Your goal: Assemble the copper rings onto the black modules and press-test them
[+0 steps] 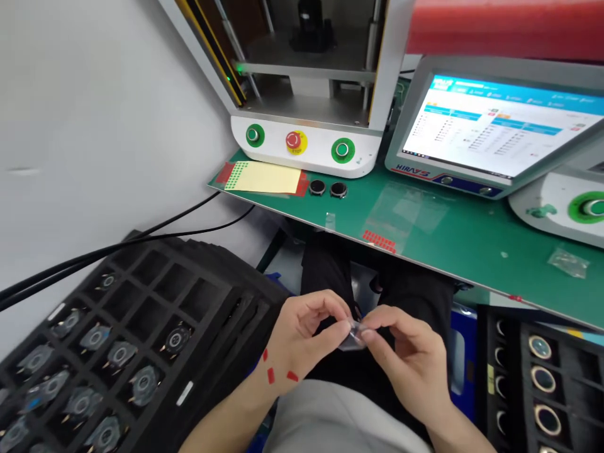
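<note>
Above my lap, my left hand (314, 330) pinches one side of a small clear plastic piece (353, 335) between thumb and forefinger. The other side of that plastic is pinched by my right hand (406, 352). Whether anything lies inside the plastic is too small to tell. Several red sticker strips (270, 375) are stuck on the back of my left hand and wrist. Two round dark watch bodies (338, 189) rest side by side on the green bench (292, 207), beyond my hands.
A black foam tray (186, 393) with several watch parts stands at the left, another tray (570, 377) with round parts at the right. Behind the bench edge are a press machine (311, 148), a monitor (495, 132), a yellow sheet (268, 177) and red stickers (379, 241). Black cables (155, 236) cross at left.
</note>
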Available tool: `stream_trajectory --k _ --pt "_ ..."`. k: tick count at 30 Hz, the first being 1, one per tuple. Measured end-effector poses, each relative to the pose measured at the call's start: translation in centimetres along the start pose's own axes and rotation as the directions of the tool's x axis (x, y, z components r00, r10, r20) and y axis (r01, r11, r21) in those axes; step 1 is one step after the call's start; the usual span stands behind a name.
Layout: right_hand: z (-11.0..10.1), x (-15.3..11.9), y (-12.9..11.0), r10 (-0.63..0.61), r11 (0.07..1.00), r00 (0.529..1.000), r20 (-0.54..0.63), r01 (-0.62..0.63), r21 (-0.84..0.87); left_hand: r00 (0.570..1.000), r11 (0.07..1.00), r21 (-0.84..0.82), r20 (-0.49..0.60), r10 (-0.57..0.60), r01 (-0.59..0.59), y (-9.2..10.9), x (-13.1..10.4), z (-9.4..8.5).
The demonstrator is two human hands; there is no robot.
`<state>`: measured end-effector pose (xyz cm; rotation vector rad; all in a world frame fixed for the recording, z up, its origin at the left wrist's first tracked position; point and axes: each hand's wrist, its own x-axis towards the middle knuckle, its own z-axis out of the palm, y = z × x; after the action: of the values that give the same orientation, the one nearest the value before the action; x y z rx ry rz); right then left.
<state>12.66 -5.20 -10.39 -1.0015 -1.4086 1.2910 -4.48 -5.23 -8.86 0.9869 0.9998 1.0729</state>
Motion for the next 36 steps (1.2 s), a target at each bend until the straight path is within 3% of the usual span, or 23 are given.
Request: stream_trajectory --k 4,6,9,12,15,17,20,24,31,34,36 --pt "0.0 0.1 0.2 0.105 0.972 0.993 -0.052 -0.092 0.214 0.986 0.982 0.117 -0.063 0.155 -0.147 -0.3 -0.2 1.2" --pt "0.0 0.2 0.4 0.116 0.966 0.992 -0.045 -0.102 0.236 0.969 0.96 0.199 -0.113 0.222 -0.197 -0.2 -0.2 1.8" --pt "0.0 0.3 0.7 -0.01 0.996 0.986 -0.169 0.023 0.08 0.932 0.9 0.347 -0.151 0.33 -0.263 0.0 0.0 2.3" --pt "-0.2 0.1 0.5 -0.348 0.926 0.898 -0.27 0.284 -0.248 0.879 0.783 0.525 -0.126 0.459 -0.334 0.3 0.0 2.5" --pt "-0.5 0.1 -0.3 -0.517 0.783 0.846 -0.128 0.408 -0.469 0.834 0.668 0.639 -0.072 0.546 -0.382 0.4 -0.3 2.6" --pt "-0.6 0.2 -1.0 -0.526 0.739 0.849 -0.044 0.431 -0.517 0.807 0.592 0.698 -0.035 0.59 -0.403 0.4 -0.5 2.7" --pt "-0.4 0.3 -1.5 -0.531 0.714 0.847 -0.02 0.434 -0.55 0.784 0.5 0.76 0.021 0.62 -0.415 0.4 -0.8 2.7" --pt "-0.3 0.4 -1.5 -0.533 0.697 0.846 -0.035 0.415 -0.585 0.789 0.463 0.775 0.073 0.611 -0.43 0.5 -0.9 2.6" --pt "-0.3 0.5 -1.6 -0.537 0.682 0.843 -0.03 0.412 -0.604 0.78 0.487 0.756 0.051 0.624 -0.439 0.2 -0.9 2.7" --pt "-0.5 0.2 -1.4 -0.509 0.71 0.861 -0.025 0.402 -0.578 0.846 0.569 0.719 0.05 0.531 -0.399 0.7 -0.8 2.1" --pt "-0.8 -0.1 -1.3 -0.411 0.79 0.912 -0.004 0.354 -0.501 0.909 0.661 0.662 0.077 0.408 -0.353 1.5 -0.6 1.4"
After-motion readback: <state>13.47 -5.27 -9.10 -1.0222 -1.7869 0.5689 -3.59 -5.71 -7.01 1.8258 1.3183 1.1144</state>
